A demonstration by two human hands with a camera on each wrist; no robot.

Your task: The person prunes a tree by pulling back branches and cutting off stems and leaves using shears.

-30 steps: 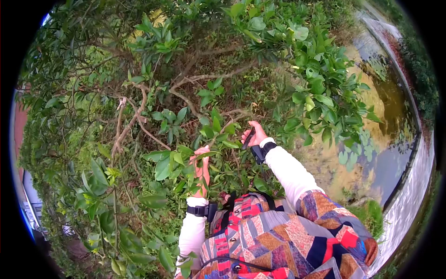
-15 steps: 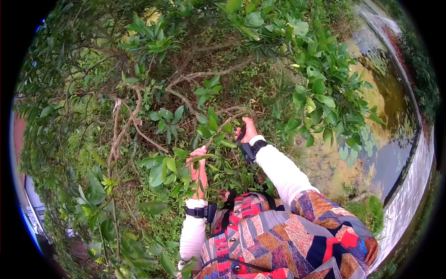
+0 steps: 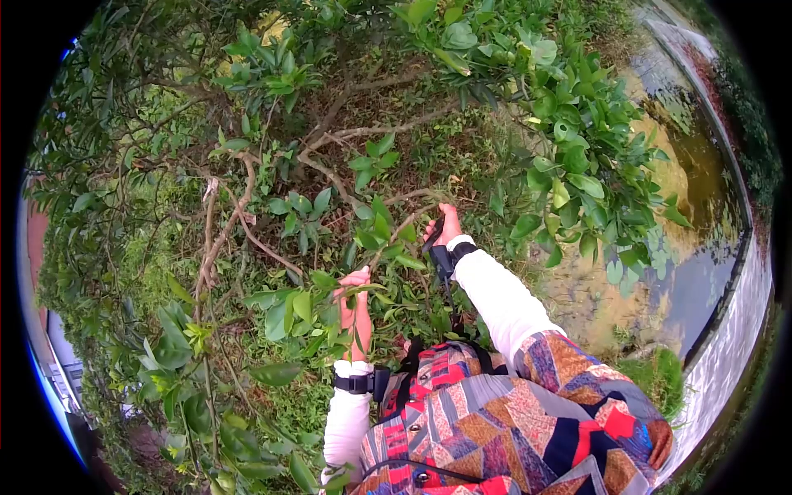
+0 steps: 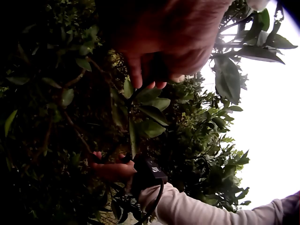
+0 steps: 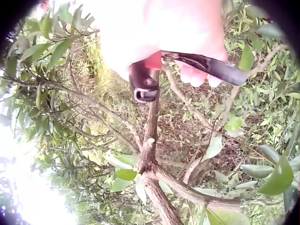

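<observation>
My left hand grips a leafy branch of a small tree, its fingers curled among the leaves. In the left wrist view, glossy green leaves hang just below those fingers. To the right, my right hand holds black-handled pruning shears close beside the same branch. The right wrist view shows one dark handle slanting out under the fingers and a hooked end overlapping a brown stem. That stem has a pale cut stub and forks lower down. My palm hides the rest of the shears.
Bare forked branches stand at the left, with dense foliage around them. A leafy bough hangs at the upper right. Beyond it lies a pond edged by a pale concrete wall. Low plants cover the ground.
The right hand with the shears has shifted slightly left and up along the branch. My left hand keeps its grip, and the view has swayed a little.
</observation>
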